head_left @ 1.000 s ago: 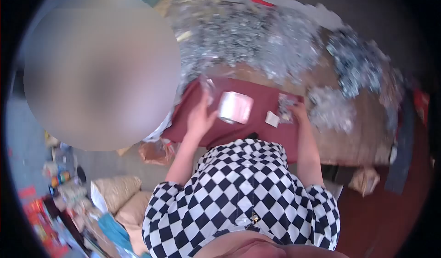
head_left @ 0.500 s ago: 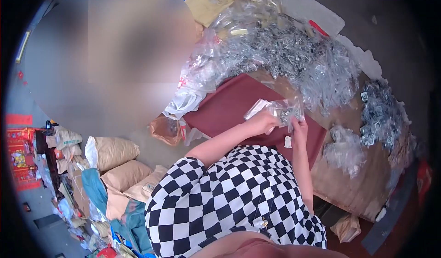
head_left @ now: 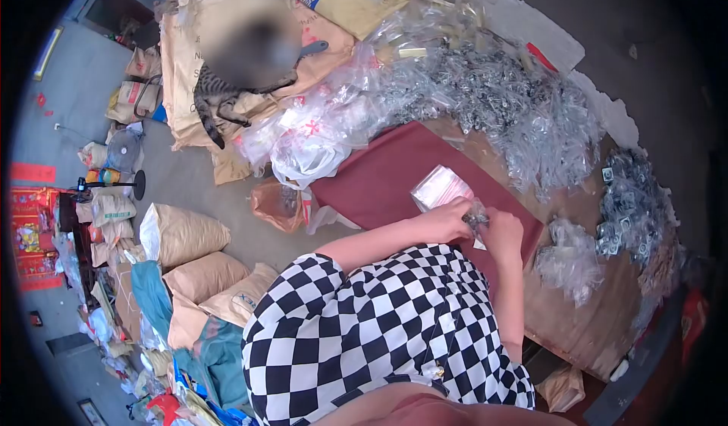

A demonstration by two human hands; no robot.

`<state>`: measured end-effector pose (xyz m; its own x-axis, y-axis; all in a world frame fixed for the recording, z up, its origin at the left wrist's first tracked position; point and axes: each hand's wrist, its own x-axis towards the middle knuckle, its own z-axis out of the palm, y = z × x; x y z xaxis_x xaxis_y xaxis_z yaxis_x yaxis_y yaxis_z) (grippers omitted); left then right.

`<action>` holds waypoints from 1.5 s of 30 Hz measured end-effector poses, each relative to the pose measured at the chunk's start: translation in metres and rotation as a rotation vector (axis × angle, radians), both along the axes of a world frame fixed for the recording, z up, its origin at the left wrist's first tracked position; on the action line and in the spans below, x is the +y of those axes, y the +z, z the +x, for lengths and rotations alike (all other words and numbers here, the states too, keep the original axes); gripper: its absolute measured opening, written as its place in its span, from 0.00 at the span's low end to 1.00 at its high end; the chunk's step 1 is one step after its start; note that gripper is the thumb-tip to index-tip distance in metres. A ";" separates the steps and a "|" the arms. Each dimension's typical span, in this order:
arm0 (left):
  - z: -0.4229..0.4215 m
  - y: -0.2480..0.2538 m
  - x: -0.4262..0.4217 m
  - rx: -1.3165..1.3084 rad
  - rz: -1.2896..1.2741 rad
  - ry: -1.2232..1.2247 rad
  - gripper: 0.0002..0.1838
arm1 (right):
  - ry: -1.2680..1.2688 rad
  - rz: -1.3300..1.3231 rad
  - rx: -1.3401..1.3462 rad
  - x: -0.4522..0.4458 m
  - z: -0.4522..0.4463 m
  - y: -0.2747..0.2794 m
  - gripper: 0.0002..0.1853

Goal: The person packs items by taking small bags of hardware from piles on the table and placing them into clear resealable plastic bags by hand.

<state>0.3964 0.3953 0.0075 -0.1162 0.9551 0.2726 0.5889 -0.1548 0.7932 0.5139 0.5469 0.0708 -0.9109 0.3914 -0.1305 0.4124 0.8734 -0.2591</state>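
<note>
A small clear plastic bag with dark, shiny bits in it (head_left: 476, 215) is bunched between my two hands, above the front part of a maroon board (head_left: 371, 169). My left hand (head_left: 450, 221) has its fingers closed on the bag's left side. My right hand (head_left: 501, 236) is closed on its right side, fingers curled. The fingers partly cover the bag, so its contents are unclear. Just beyond my left hand is a stack of flat clear bags (head_left: 440, 188) with pinkish-red marks; whether that hand touches it I cannot tell. A white scrap shows under the hands.
Beyond the board spreads a large heap of filled clear bags (head_left: 485, 84). More filled bags (head_left: 629, 206) and a loose clump of clear plastic (head_left: 569, 259) lie at right. A striped cat (head_left: 220, 96) lies on brown sacks. Stuffed paper sacks (head_left: 186, 236) stand at left.
My hands have come closer together, and the bag, spread between them before, is now bunched up. More of the flat bag stack shows. The view has shifted slightly.
</note>
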 end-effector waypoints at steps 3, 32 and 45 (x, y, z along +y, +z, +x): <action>0.003 -0.006 -0.002 -0.045 -0.146 -0.035 0.09 | 0.178 0.127 -0.089 -0.004 -0.006 0.005 0.05; -0.022 0.056 0.006 0.036 0.015 -0.008 0.09 | -0.238 -0.891 0.679 0.004 0.022 0.044 0.19; -0.013 0.082 0.020 0.098 -0.119 -0.204 0.08 | 0.344 0.007 0.413 0.009 0.046 0.032 0.09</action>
<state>0.3832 0.4153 0.0898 0.1037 0.9821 0.1569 0.6299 -0.1870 0.7539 0.5603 0.5559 0.1024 -0.9618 0.0606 0.2671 -0.0332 0.9423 -0.3331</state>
